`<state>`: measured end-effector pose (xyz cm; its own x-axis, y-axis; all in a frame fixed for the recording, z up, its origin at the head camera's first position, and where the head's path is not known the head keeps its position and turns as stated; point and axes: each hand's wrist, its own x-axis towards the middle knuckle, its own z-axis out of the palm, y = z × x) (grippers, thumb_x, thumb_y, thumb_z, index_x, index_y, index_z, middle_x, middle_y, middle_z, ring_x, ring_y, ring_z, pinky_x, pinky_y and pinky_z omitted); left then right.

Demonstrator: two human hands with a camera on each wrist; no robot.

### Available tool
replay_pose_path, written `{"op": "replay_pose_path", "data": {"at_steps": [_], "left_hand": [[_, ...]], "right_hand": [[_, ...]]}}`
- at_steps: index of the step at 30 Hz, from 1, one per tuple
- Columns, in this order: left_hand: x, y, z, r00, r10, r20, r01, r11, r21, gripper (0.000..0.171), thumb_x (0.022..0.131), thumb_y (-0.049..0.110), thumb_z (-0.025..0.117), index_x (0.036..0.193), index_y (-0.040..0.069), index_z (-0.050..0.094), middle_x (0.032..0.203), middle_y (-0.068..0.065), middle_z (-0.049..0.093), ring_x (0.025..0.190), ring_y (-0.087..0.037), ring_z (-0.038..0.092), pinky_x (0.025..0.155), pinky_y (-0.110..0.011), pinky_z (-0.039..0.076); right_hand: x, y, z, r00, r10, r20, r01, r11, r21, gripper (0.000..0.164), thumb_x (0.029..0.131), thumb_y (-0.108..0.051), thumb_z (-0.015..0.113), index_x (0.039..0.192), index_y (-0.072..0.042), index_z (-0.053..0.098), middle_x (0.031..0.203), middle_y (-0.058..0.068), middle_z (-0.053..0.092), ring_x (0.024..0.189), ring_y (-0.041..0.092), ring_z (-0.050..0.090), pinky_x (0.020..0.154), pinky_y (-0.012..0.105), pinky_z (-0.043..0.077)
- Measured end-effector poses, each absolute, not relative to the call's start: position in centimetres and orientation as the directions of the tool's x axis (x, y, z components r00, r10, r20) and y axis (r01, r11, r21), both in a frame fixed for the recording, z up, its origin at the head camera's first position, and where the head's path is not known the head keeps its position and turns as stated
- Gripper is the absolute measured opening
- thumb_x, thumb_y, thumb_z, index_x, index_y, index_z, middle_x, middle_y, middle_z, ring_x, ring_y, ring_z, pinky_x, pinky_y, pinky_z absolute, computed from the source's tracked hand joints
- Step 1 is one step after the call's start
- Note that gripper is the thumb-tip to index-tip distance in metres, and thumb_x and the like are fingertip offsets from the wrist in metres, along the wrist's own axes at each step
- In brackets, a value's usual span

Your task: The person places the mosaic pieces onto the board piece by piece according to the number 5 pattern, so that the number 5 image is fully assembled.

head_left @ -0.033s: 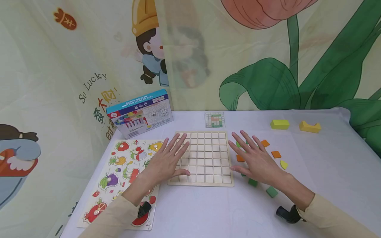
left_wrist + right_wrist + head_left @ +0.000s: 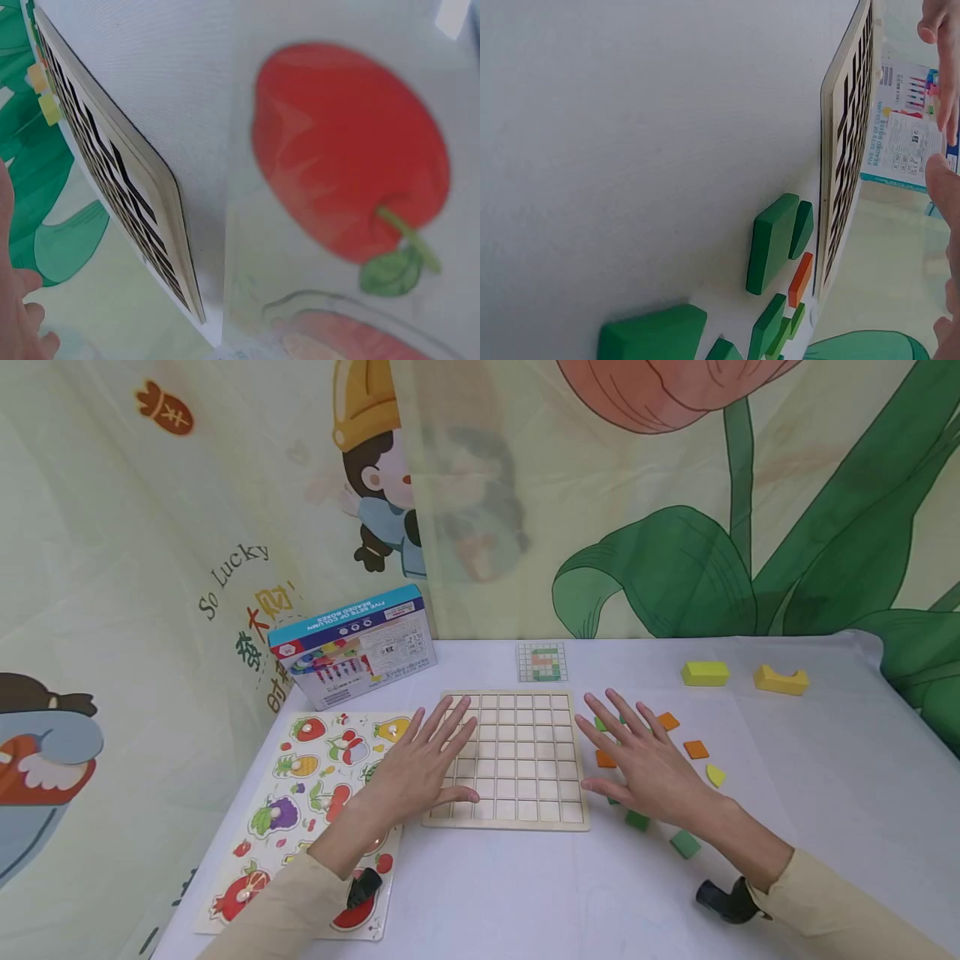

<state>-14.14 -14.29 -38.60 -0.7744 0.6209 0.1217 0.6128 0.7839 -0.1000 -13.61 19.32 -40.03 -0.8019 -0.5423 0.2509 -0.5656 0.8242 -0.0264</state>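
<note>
A wooden grid board (image 2: 527, 750) with rows of square cells lies flat mid-table. My left hand (image 2: 422, 770), fingers spread and holding nothing, hovers over the board's left side and overlaps the fruit puzzle board (image 2: 238, 827). On the other side, my right hand (image 2: 647, 767) is spread palm down past the board's right edge, also empty. Beneath and around it lie small pieces: an orange tile (image 2: 696, 749), a yellow quarter-round piece (image 2: 716, 775), a green tile (image 2: 686, 844) and several others, some partly hidden by the hand. The right wrist view shows green pieces (image 2: 774, 244) close to the board.
Behind the grid board lies a small pattern card (image 2: 542, 662) printed with coloured squares. A cardboard box (image 2: 360, 652) stands at the back left. Two yellow blocks, one a plain block (image 2: 705, 673) and one an arch (image 2: 781, 680), sit at the back right.
</note>
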Motion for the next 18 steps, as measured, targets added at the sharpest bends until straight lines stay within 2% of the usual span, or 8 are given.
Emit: {"op": "replay_pose_path", "data": {"at_steps": [3,6,12,15,18], "left_hand": [[-14.1,-14.3,-38.6,-0.779,0.616,0.117,0.612,0.787,-0.075,0.097,0.083,0.066,0.058,0.155,0.012,0.022,0.165,-0.010,0.006,0.152,-0.032,0.006,0.121,-0.053,0.016],[-14.2,-14.5,-38.6,-0.795,0.601,0.079,0.603,0.798,0.001,0.096,0.084,0.064,0.059,0.155,0.012,0.021,0.165,-0.009,0.004,0.152,-0.032,0.004,0.122,-0.052,0.016],[-14.8,-15.2,-38.5,-0.827,0.552,-0.106,0.507,0.813,0.287,0.096,0.087,0.058,0.061,0.157,0.012,0.014,0.166,-0.006,0.000,0.152,-0.030,0.002,0.119,-0.049,0.025],[-15.0,-15.6,-38.4,-0.825,0.530,-0.197,0.420,0.808,0.414,0.095,0.088,0.055,0.062,0.157,0.012,0.012,0.166,-0.006,-0.001,0.152,-0.030,0.002,0.117,-0.053,0.028],[-15.3,-15.9,-38.4,-0.819,0.513,-0.258,0.354,0.804,0.478,0.093,0.089,0.052,0.063,0.157,0.013,0.012,0.166,-0.006,0.000,0.152,-0.030,0.003,0.115,-0.060,0.026]], "right_hand": [[-13.6,19.4,-40.1,-0.806,-0.538,0.246,-0.561,0.827,-0.029,0.086,0.083,-0.058,0.066,0.151,-0.016,0.035,0.164,0.007,0.015,0.151,0.032,0.005,0.116,0.060,0.016],[-13.6,19.6,-40.1,-0.816,-0.526,0.241,-0.551,0.833,-0.047,0.086,0.083,-0.057,0.066,0.151,-0.017,0.035,0.164,0.006,0.015,0.151,0.031,0.005,0.116,0.060,0.016],[-13.5,20.5,-40.0,-0.835,-0.490,0.250,-0.528,0.841,-0.117,0.084,0.084,-0.051,0.069,0.152,-0.016,0.034,0.164,0.007,0.017,0.151,0.030,0.007,0.115,0.059,0.018],[-13.6,20.9,-39.9,-0.843,-0.478,0.249,-0.521,0.840,-0.150,0.083,0.084,-0.046,0.072,0.151,-0.013,0.035,0.163,0.009,0.019,0.150,0.032,0.011,0.114,0.059,0.018],[-13.9,21.4,-39.6,-0.857,-0.457,0.237,-0.501,0.847,-0.179,0.083,0.083,-0.041,0.074,0.150,-0.010,0.036,0.161,0.012,0.023,0.148,0.036,0.016,0.113,0.061,0.019]]}}
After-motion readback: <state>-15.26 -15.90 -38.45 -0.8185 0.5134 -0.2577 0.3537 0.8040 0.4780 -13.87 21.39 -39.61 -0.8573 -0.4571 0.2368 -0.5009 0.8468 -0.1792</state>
